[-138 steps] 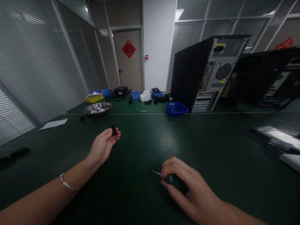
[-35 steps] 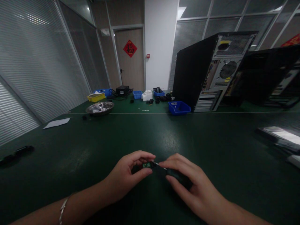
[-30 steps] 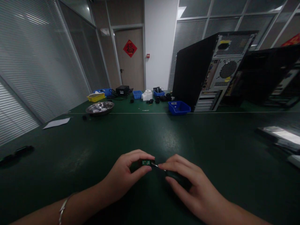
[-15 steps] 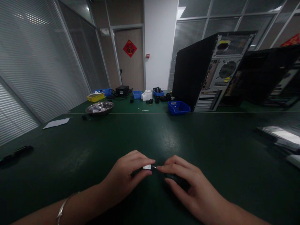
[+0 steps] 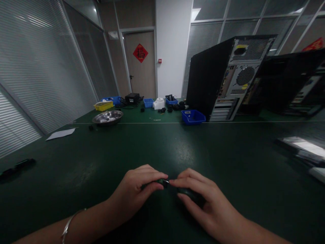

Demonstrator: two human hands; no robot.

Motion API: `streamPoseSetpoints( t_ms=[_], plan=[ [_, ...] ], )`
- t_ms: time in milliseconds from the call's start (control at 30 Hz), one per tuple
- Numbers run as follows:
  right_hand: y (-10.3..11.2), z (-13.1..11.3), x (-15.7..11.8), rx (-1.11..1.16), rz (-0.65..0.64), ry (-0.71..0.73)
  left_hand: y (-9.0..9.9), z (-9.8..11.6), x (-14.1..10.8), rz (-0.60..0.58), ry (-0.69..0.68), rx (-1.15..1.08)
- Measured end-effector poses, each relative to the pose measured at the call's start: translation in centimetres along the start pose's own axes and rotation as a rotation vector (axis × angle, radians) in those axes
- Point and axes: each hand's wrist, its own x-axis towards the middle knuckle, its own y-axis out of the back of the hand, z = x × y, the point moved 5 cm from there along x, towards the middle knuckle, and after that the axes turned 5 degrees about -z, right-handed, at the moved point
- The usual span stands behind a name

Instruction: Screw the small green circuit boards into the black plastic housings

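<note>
Near the front of the green table, my left hand (image 5: 139, 184) pinches a small dark piece (image 5: 164, 183) with a shiny metal tip that points right. My right hand (image 5: 205, 196) is just to its right, with the index fingertip at or beside the metal tip; contact cannot be told. Beneath the curled fingers of my right hand lies a dark rounded object (image 5: 189, 193), mostly hidden, and its thumb is apart from the index finger.
A blue bin (image 5: 193, 117) stands beside a black computer case (image 5: 210, 74) at the back right. A steel bowl (image 5: 108, 117) and white paper (image 5: 61, 134) lie at the left. Dark items (image 5: 17, 167) lie far left, flat devices (image 5: 304, 147) at the right.
The small piece in my left hand has turned, so its white face no longer shows and a dark side does. Both hands stay nearly in place.
</note>
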Motion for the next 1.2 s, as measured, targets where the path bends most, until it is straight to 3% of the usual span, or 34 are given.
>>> streamPoseSetpoints(
  t_ms=[467,767,933,1200],
  plan=[
    [0.0,-0.1,0.0,0.007,-0.033,-0.025,-0.3,0.0,-0.2,-0.034,-0.008,-0.041],
    [0.4,0.2,0.3,0.051,0.020,-0.038,0.2,-0.7,0.1,-0.051,0.120,-0.160],
    [0.8,0.5,0.2,0.057,0.071,-0.017,-0.6,-0.9,0.0,-0.183,0.121,-0.219],
    [0.9,0.6,0.2,0.051,0.095,-0.024,-1.6,0.6,0.0,-0.392,-0.063,-0.167]
  ],
)
